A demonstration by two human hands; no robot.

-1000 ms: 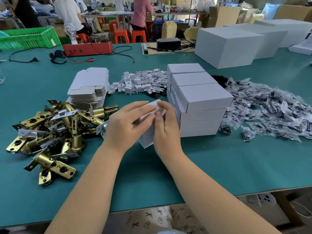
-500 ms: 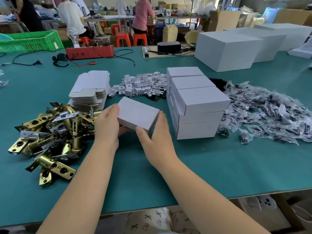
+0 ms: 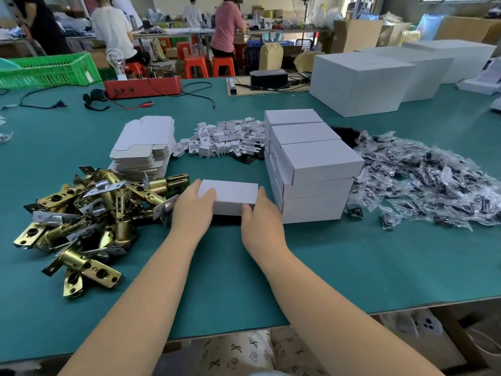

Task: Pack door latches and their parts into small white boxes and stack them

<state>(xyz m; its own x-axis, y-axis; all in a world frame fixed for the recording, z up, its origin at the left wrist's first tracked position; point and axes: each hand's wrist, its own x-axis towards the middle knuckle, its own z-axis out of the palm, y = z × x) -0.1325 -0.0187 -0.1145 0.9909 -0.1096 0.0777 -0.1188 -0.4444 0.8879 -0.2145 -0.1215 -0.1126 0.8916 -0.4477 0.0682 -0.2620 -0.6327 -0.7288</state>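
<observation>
A closed small white box (image 3: 230, 195) lies flat just above the green table, held between both hands. My left hand (image 3: 193, 211) grips its left end, thumb on top. My right hand (image 3: 260, 218) grips its right end. Right beside it stands a stack of closed white boxes (image 3: 311, 169), three layers high. A heap of brass door latches (image 3: 86, 221) lies to the left. Flat unfolded box blanks (image 3: 143, 147) are piled behind the latches. Small white card inserts (image 3: 225, 138) lie in a heap behind the box. Clear bags of dark parts (image 3: 428, 180) spread out on the right.
Large white cartons (image 3: 360, 85) stand at the back right. A red device (image 3: 143, 86) with cables and a green crate (image 3: 46, 70) sit at the back left. People work at tables beyond. The table's front edge (image 3: 379, 312) runs close to me.
The box was being closed upright in my fingers, then turned flat. It has now come down to the table beside the stack, with both hands at its ends.
</observation>
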